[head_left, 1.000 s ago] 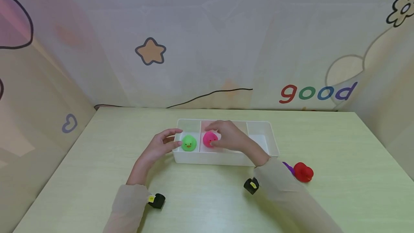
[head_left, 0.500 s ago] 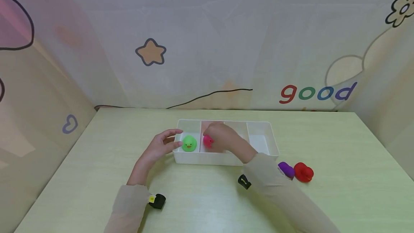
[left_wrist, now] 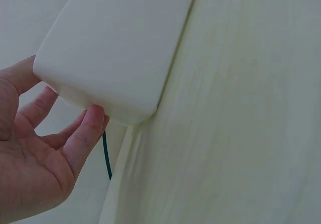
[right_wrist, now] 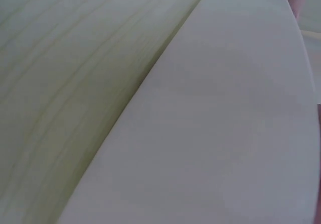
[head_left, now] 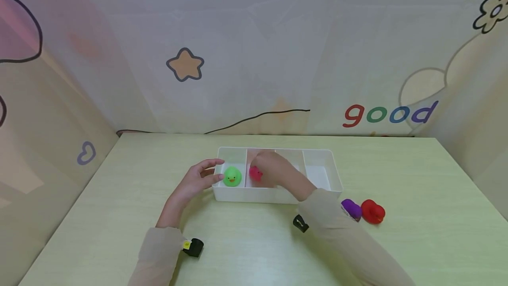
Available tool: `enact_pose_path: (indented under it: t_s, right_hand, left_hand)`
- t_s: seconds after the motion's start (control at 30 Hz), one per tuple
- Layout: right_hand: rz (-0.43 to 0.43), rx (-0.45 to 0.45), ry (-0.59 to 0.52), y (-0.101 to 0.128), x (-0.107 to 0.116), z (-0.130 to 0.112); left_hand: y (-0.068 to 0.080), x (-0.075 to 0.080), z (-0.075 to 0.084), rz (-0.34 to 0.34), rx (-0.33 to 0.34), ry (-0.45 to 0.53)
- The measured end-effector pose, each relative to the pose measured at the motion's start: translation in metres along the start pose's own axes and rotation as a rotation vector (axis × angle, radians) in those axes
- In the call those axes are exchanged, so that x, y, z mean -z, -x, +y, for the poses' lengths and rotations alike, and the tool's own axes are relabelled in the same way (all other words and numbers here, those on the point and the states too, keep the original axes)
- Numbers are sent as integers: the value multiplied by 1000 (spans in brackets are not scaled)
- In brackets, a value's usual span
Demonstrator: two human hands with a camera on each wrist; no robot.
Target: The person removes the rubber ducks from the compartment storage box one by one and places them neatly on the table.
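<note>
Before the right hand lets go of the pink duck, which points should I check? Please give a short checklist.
1. Pink rubber duck is inside the middle compartment of the white plastic tray: ok.
2. Right hand grip on the pink duck: cannot tell, its fingers cover the duck.
3. Left hand steadies the tray's left end: ok.
4. Green rubber duck sits upright in the left compartment: ok.
5. Purple rubber duck and red rubber duck lie outside on the pale green table: not ok.

Left hand (head_left: 195,181) out ahead, palm turned inward, fingers relaxed and near straight, thumb spread. Right hand (head_left: 275,169) reaching forward and across toward the left hand, back of hand up, fingers curled downward; grip not visible. Both forearms in beige sleeves, each with a black wrist-mounted unit.
</note>
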State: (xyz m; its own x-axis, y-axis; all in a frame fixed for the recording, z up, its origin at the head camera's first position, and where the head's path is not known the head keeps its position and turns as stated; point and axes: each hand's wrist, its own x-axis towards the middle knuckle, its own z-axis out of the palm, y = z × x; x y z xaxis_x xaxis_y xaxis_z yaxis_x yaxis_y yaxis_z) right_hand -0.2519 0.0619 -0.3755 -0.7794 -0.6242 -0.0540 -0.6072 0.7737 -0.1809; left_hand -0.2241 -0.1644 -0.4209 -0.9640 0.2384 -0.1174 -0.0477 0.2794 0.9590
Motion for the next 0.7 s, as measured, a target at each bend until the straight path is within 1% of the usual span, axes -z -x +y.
enact_pose_path:
  t_s: [0.07,0.13,0.27,0.37,0.57,0.7]
  right_hand:
    - [7,-12,-65,3,2,2]
    - [41,2,-117,6,3,5]
    - [130,92,-198,13,6,11]
    - [182,144,-223,19,10,14]
    - [252,145,-244,30,16,18]
    - [307,173,-276,37,18,21]
  left_hand:
    - [0,0,0,-2,-1,-1]
    - [1,0,1,-1,1,-2]
    - [2,-1,3,0,2,4]
    - [2,-2,4,1,0,5]
    - [3,-1,3,-2,-11,-3]
    - [2,-1,2,-6,-16,-4]
